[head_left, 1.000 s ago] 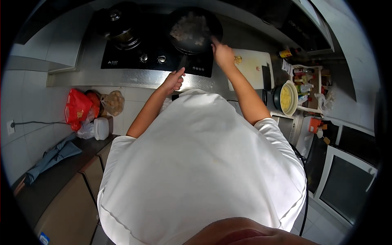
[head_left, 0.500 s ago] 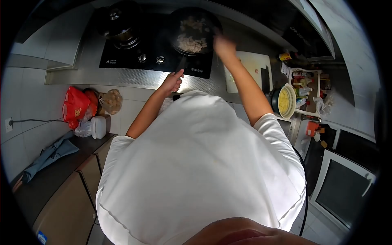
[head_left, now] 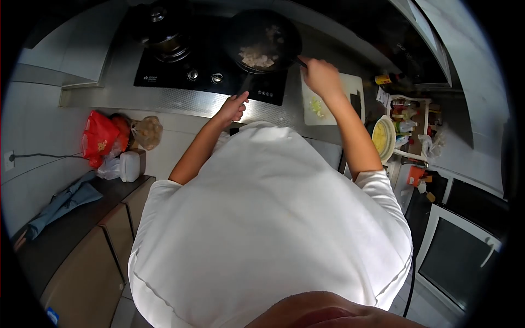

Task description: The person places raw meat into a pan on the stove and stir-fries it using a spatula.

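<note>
Pale chopped food pcs (head_left: 257, 56) now massed low in pan

Most pcs sit in lower-left part of the round black pan (head_left: 235, 35), top centre of frame, w/ a few strays toward its upper right; 1 sec ago they were spread over the pan's upper part. Load's been drawn to the near side, which reads as active stirring, pcs not yet evenly spread.

Person's L hand (head_left: 234, 109), above & left of frame centre, is closed round the pan's dark straight handle (head_left: 246, 83), abt same spot as before. R hand (head_left: 324, 78), upper right of centre, has swung out past the pan rim, fingers wrapped on a slim dark utensil handle (head_left: 301, 62); utensil's far end can't be made out vs. dark pan.

Yellow-green chopped bits (head_left: 316, 106) now show on the white rectangular cutting board (head_left: 352, 82), left of R forearm. Lidded dark metal pot (head_left: 164, 42), upper left, on same black glass hob (head_left: 158, 75).
</note>
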`<action>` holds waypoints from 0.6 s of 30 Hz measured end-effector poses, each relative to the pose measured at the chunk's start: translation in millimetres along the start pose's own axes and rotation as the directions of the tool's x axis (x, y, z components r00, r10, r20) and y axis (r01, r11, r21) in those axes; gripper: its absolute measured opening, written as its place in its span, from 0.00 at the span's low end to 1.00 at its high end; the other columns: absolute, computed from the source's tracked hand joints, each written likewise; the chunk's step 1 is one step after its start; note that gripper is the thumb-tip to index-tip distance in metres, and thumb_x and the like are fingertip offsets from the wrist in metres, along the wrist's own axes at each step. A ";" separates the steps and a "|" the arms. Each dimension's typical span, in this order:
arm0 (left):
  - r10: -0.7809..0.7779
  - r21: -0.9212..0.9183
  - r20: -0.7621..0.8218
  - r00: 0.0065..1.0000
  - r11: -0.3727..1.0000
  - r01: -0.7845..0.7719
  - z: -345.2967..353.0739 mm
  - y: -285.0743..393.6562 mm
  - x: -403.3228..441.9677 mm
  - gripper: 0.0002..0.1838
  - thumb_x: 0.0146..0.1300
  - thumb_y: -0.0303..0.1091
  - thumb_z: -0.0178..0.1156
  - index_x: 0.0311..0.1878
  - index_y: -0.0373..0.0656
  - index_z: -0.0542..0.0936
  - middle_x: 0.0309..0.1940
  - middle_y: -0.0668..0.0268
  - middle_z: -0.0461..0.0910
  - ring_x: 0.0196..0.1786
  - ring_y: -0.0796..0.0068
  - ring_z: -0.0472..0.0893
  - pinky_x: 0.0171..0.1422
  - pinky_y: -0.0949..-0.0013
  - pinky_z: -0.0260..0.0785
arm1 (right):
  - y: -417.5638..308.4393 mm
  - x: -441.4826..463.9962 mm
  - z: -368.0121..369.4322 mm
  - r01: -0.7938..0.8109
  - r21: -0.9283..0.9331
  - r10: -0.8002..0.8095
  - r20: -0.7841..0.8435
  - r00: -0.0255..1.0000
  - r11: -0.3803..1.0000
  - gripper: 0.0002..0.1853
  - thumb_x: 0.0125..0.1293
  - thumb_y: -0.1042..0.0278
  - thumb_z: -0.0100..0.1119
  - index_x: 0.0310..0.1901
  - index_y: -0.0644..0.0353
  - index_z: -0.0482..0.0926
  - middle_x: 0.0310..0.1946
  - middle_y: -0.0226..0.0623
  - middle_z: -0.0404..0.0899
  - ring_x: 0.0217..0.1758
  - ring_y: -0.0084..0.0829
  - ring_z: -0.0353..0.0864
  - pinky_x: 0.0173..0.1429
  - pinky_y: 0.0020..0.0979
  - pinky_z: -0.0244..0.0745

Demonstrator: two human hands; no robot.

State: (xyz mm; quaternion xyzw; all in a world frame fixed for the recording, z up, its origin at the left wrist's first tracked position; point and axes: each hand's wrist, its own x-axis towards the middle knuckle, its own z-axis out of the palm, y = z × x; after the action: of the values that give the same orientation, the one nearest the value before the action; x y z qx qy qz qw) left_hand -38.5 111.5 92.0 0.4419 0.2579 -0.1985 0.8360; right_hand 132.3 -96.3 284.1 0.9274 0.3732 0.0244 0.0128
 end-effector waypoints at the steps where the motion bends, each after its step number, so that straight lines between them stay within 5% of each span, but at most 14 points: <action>1: -0.001 0.003 0.002 1.000 1.000 0.001 0.4 0.4 -0.7 0.21 0.72 0.56 0.57 0.41 0.47 0.70 0.18 0.79 0.59 0.16 0.89 0.52 0.17 0.79 0.41 | -2.4 5.3 17.7 -0.097 0.022 0.098 -0.035 0.995 0.995 0.18 0.66 0.60 0.59 0.58 0.42 0.82 0.35 0.46 0.85 0.40 0.47 0.86 0.44 0.45 0.81; 7: -0.001 0.018 -0.050 0.999 1.000 0.002 5.1 3.1 -5.5 0.21 0.72 0.56 0.57 0.41 0.47 0.71 0.18 0.79 0.59 0.16 0.89 0.52 0.17 0.79 0.40 | -10.5 25.6 69.7 -0.267 0.146 0.283 -0.108 0.953 0.953 0.18 0.69 0.56 0.57 0.60 0.39 0.80 0.35 0.48 0.85 0.38 0.50 0.85 0.42 0.48 0.81; 12: -0.002 0.013 -0.045 0.999 1.000 0.003 2.7 3.8 -4.4 0.21 0.71 0.56 0.57 0.41 0.46 0.71 0.18 0.80 0.58 0.16 0.89 0.52 0.17 0.79 0.40 | -0.4 16.1 39.1 -0.033 0.086 0.037 -0.045 0.998 0.996 0.21 0.67 0.58 0.60 0.63 0.36 0.78 0.35 0.45 0.85 0.38 0.47 0.85 0.43 0.45 0.81; 18: -0.008 0.003 -0.019 1.000 1.000 0.008 -0.1 3.2 -4.2 0.21 0.71 0.56 0.58 0.42 0.46 0.71 0.18 0.80 0.58 0.16 0.89 0.52 0.16 0.79 0.40 | 12.9 -8.8 -53.1 0.022 0.014 -0.023 0.027 0.999 1.000 0.21 0.65 0.60 0.63 0.60 0.38 0.81 0.38 0.42 0.86 0.41 0.44 0.86 0.43 0.42 0.80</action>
State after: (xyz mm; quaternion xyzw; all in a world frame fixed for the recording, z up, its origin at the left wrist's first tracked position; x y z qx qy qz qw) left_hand -40.0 113.7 96.5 0.4441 0.2671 -0.1979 0.8320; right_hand 132.0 -111.4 337.3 0.9234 0.3835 0.0089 0.0116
